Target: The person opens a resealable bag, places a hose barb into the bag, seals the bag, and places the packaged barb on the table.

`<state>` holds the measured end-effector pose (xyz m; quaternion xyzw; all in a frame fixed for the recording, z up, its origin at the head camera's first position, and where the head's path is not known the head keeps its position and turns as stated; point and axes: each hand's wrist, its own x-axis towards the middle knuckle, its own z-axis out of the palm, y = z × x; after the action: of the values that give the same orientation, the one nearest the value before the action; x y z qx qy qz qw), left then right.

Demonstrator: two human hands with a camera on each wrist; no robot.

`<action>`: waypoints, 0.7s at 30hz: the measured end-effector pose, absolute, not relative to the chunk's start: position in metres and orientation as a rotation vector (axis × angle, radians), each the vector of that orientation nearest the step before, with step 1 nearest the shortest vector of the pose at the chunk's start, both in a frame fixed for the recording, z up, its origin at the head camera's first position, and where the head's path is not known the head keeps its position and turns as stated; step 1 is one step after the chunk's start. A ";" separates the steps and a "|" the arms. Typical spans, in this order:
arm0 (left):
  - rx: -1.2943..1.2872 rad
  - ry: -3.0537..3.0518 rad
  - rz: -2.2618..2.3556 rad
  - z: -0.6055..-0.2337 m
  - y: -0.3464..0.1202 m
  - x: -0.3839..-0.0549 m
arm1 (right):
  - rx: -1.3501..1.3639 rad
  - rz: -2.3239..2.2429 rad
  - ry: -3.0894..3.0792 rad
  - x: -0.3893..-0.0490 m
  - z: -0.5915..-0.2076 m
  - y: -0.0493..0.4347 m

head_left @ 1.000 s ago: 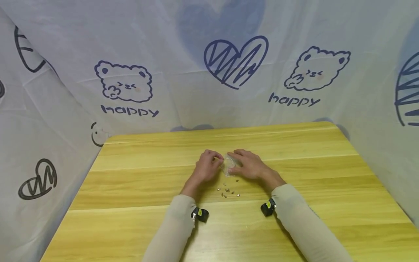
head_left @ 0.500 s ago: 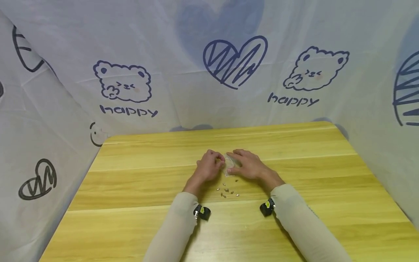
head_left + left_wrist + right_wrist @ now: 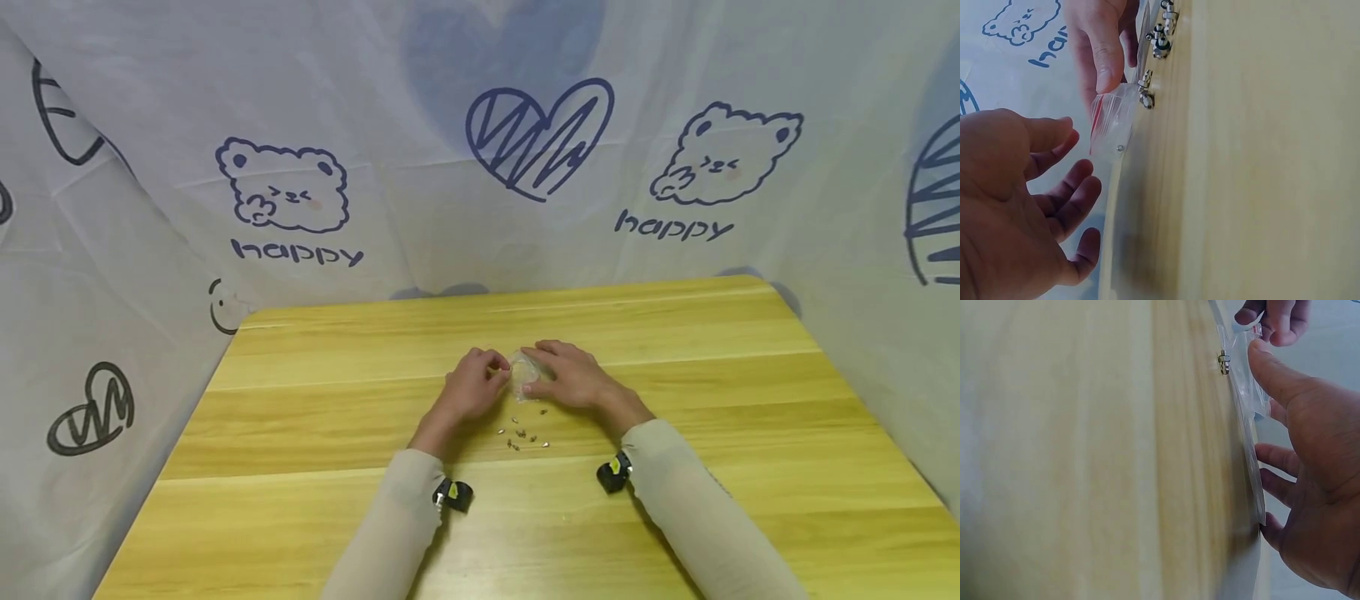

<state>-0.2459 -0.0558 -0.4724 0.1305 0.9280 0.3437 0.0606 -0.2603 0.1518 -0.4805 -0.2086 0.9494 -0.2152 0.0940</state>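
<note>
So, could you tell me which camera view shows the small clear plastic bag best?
The left wrist view: the bag shows close up, with its red strip, pinched by the right hand. In the head view the bag is a tiny glint between both hands. In the right wrist view the bag is seen edge-on against the table.

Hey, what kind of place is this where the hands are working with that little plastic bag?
Probably a makeshift recording booth, not a workshop: a wooden table is walled on three sides by a white cloth printed with bears, hearts and "happy". The left hand and right hand work at a small clear bag, small metal parts lying nearby.
</note>
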 end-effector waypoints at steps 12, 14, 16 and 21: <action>0.481 2.768 0.960 -0.465 -0.064 -0.228 | -0.617 -0.635 2.818 -0.262 -0.484 0.152; 0.487 2.769 0.917 -0.465 -0.065 -0.225 | -0.628 -0.624 2.822 -0.263 -0.485 0.153; 0.509 2.760 0.896 -0.465 -0.066 -0.222 | -0.631 -0.624 2.819 -0.263 -0.484 0.153; 0.579 2.728 0.838 -0.466 -0.068 -0.217 | -0.630 -0.634 2.813 -0.261 -0.482 0.152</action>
<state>-0.2171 -0.0682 -0.4658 0.1976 0.9306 0.2859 0.1147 -0.2614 0.1524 -0.4822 -0.2126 0.9487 -0.2137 0.0950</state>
